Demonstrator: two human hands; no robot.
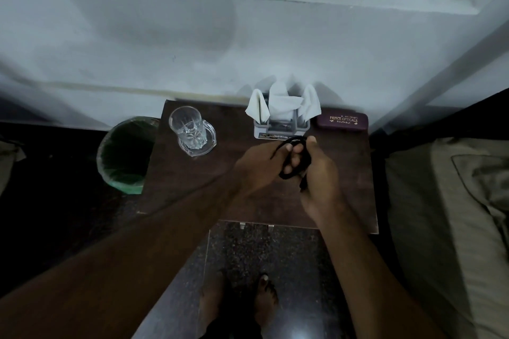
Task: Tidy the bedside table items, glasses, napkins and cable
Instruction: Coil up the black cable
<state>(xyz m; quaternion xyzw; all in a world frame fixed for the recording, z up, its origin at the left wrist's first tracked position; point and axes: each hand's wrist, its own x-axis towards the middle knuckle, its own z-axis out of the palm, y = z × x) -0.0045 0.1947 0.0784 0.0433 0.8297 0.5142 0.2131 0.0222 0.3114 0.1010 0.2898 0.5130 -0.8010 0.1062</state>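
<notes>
A black cable (293, 158) is looped in a coil between both hands above the middle of the dark wooden bedside table (192, 190). My left hand (259, 166) grips the coil's left side and my right hand (319, 179) closes on its right side. A clear drinking glass (185, 124) stands on a glass saucer (205, 143) at the table's back left. White napkins (283, 103) stick up out of a grey holder (281, 128) at the back middle. A maroon glasses case (342, 120) lies at the back right.
A green-lined waste bin (125, 154) stands on the floor left of the table. A bed with an olive cover (446, 217) is close on the right. A pale wall (192, 44) runs behind the table. My bare feet (264, 300) stand on speckled floor below the front edge.
</notes>
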